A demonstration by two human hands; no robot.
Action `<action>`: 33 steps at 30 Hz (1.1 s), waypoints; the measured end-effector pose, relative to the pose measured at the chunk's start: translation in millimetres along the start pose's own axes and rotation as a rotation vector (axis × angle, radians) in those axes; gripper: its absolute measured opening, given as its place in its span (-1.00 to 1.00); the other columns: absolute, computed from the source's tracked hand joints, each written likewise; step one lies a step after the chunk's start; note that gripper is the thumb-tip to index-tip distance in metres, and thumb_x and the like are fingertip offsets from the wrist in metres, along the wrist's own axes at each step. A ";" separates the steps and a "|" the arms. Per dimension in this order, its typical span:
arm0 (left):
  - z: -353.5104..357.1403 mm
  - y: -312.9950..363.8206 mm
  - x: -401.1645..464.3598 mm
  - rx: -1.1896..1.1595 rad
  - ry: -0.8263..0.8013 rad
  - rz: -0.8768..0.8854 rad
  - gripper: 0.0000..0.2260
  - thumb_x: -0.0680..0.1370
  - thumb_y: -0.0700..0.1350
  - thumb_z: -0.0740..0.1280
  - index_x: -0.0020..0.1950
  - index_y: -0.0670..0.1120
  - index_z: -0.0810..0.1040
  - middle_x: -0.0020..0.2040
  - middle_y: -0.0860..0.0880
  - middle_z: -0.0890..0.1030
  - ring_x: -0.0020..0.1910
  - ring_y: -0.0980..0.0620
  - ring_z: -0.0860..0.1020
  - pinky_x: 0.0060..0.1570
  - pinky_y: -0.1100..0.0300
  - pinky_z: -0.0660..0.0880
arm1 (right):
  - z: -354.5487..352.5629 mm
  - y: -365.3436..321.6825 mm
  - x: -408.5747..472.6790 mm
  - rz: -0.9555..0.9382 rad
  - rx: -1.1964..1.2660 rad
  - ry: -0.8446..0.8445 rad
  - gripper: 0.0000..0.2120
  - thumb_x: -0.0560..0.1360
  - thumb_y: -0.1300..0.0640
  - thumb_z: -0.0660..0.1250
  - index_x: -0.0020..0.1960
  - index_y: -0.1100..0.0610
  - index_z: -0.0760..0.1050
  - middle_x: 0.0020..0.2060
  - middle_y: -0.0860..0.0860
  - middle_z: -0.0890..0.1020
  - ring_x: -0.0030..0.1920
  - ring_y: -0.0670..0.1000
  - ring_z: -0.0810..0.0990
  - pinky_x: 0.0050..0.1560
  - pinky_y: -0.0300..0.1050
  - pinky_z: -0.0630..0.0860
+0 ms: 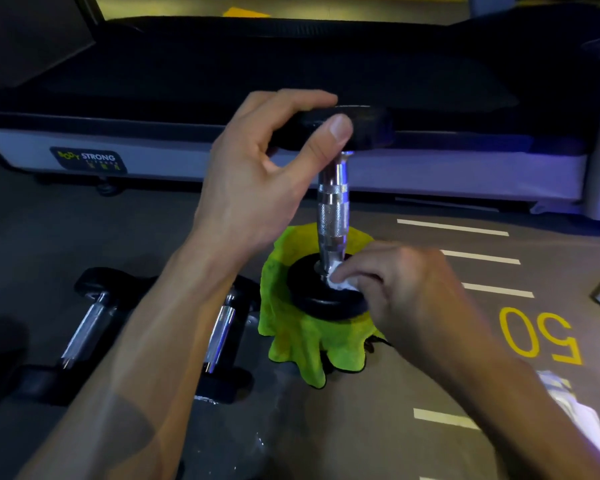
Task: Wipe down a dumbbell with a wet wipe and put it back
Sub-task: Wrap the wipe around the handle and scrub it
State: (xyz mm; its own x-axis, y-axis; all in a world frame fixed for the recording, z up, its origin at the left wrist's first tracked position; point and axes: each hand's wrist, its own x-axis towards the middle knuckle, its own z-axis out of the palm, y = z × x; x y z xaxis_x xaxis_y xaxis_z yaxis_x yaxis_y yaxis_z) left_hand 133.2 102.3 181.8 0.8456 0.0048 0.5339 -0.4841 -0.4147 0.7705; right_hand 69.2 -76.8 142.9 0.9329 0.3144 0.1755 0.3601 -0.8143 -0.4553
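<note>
Nearest the onlooker, two spare dumbbells (pixel 94 317) lie on their sides on the floor (pixel 378 393) at the lower left, partly hidden behind the person's left forearm; they occupy the room on that side, so free space for moving lies mainly to the right, over the painted white lines (pixel 480 257) and the yellow number (pixel 541 336). A pale packet (pixel 579 414), too blurred to identify, sits at the lower right edge beside the right forearm. Next, the right hand (pixel 409 292) has its fingers curled and pinches a small white wet wipe (pixel 340 280), pressing it where the chrome handle meets the lower weight plate; this joint is a recess, which likely explains the fingertip grip rather than a flat palm. The dumbbell (pixel 331 209) stands upright on its lower plate, which rests on a yellow-green cloth (pixel 305 341) spread on the floor; the cloth probably protects the floor and keeps the cleaned plate off it. Standing the dumbbell on end exposes the whole handle to the wipe. Above, the left hand (pixel 257 171) grips the upper plate, thumb on the near rim and fingers curled over the top, steadying the dumbbell against tipping while the wipe pushes sideways. The cloth's edge extends only slightly beyond the lower plate, so any tilt would put the plate rim near the bare floor. Farthest away, a treadmill (pixel 291 64) with a pale side rail runs across the view behind the dumbbell and closes off room in that direction.
</note>
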 end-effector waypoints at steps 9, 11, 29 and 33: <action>1.6 -1.1 -2.5 -0.082 -0.049 0.027 -0.78 0.61 0.12 0.41 0.23 0.14 0.62 0.14 0.09 0.57 0.17 0.11 0.62 0.26 0.02 0.56 | 29.5 -27.4 7.1 -0.141 0.028 0.012 -0.77 0.38 0.29 0.36 -0.09 0.02 0.69 -0.16 -0.09 0.70 -0.07 -0.02 0.64 -0.11 -0.09 0.59; -2.1 -4.4 0.9 -0.103 -0.074 0.038 -0.81 0.62 0.09 0.39 0.22 0.13 0.61 0.11 0.06 0.57 0.10 0.17 0.60 0.19 0.15 0.53 | 27.6 -14.9 -1.1 -0.149 0.117 0.108 -0.77 0.40 0.29 0.37 -0.08 0.02 0.69 -0.12 -0.11 0.72 -0.03 0.01 0.65 -0.01 -0.08 0.59; -12.4 -14.2 12.9 -0.268 -0.240 0.027 -0.83 0.71 -0.17 0.28 0.29 -0.04 0.53 0.06 0.02 0.61 0.02 0.26 0.55 0.10 0.36 0.44 | 40.4 -5.6 11.8 -0.253 0.143 0.292 -0.80 0.46 0.31 0.46 -0.04 0.05 0.74 -0.09 -0.09 0.76 -0.05 0.04 0.69 -0.02 -0.07 0.58; -11.0 -13.5 11.7 -0.263 -0.234 0.025 -0.83 0.70 -0.13 0.31 0.28 -0.07 0.56 0.10 -0.03 0.63 0.05 0.21 0.57 0.14 0.30 0.44 | 30.3 -1.9 -0.1 -0.169 0.185 0.334 -0.80 0.46 0.30 0.51 -0.04 0.03 0.76 -0.05 -0.16 0.76 -0.07 -0.10 0.66 0.02 -0.26 0.54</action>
State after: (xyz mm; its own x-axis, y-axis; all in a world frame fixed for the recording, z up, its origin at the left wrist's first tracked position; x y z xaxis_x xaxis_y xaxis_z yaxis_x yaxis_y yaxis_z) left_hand 147.2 118.0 181.4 0.8468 -0.2240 0.4824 -0.5207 -0.1633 0.8380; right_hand 68.4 -60.5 117.2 0.8203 0.2356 0.5211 0.5305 -0.6540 -0.5393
